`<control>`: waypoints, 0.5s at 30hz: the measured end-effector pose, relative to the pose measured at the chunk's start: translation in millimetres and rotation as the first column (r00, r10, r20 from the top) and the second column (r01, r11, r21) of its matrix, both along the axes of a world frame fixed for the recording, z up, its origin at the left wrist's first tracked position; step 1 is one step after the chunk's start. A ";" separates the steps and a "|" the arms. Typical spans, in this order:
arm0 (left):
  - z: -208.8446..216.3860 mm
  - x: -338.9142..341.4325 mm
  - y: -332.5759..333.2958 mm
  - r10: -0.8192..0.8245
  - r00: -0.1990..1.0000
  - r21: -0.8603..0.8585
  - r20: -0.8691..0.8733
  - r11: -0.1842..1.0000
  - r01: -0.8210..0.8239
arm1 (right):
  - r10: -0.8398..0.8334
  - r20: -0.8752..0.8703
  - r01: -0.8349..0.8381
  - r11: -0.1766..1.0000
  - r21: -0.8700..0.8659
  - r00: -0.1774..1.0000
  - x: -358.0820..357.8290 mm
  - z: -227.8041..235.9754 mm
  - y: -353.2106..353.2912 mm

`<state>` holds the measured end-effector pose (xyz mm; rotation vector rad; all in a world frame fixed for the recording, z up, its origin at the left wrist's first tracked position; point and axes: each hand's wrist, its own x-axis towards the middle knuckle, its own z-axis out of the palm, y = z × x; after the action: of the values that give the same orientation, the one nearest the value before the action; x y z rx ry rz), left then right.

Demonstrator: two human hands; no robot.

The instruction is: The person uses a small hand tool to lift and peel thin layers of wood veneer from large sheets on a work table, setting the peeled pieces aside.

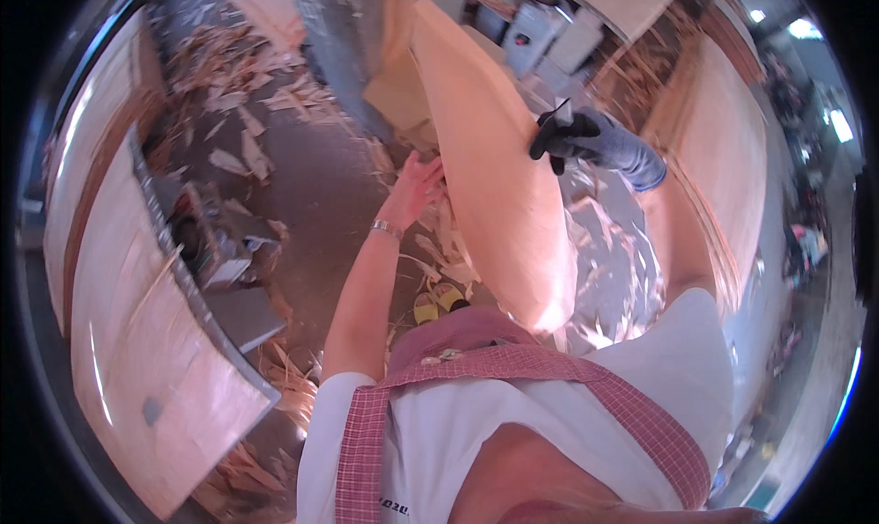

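Note:
A tall, pale wooden sheet (pixel 504 194) stands on edge in front of me, its lower end near my apron. My bare left hand (pixel 419 187), with a watch at the wrist, is beside the sheet's left edge. Its fingers are loosely bent and apart, and some fingertips are hidden by the edge. On the right, my right hand (pixel 591 144) wears a grey glove with dark fingertips. Its fingers are closed around a small, flat, grey metal-looking piece (pixel 563 114) at the sheet's right edge, and the fingertips reach the wood.
Large stacks of wood sheets stand at the left (pixel 156 341) and right (pixel 710 148). Torn veneer scraps (pixel 243 66) litter the floor. A grey-and-white box-shaped machine part (pixel 536 38) is beyond the sheet. A low wooden frame (pixel 220 240) sits near the left stack.

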<state>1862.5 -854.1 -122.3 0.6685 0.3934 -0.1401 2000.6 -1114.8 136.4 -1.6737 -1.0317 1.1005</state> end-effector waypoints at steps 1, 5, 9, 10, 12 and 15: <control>18.5 -2.0 5.0 -0.065 0.997 0.055 0.049 0.997 0.062 | 0.025 0.008 -0.025 1.000 0.003 1.000 3.7 8.9 9.0; 86.5 -46.4 22.9 -0.011 0.984 0.158 0.177 0.987 -0.017 | 0.039 0.078 -0.054 0.980 0.190 0.996 10.2 34.4 54.1; 105.1 -113.4 81.8 0.371 0.911 0.205 0.180 0.892 -0.404 | -0.135 0.253 -0.018 0.853 0.522 0.958 14.5 0.5 129.3; 117.7 -126.2 91.7 0.442 0.872 0.209 0.211 0.851 -0.482 | -0.183 0.120 0.102 0.865 0.492 0.976 27.8 -25.2 133.9; 153.2 -162.6 116.2 0.596 0.754 0.196 0.276 0.733 -0.652 | -0.178 0.010 0.160 0.907 0.390 0.984 30.7 -72.8 147.6; 170.2 -249.8 176.8 0.732 0.617 0.211 0.289 0.580 -0.787 | 0.006 -0.125 0.015 0.986 0.168 0.992 -35.6 -126.3 198.6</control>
<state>1612.7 -677.3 47.9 0.7691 0.5157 0.8435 1965.0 -916.1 10.1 -1.4534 -1.0106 1.0699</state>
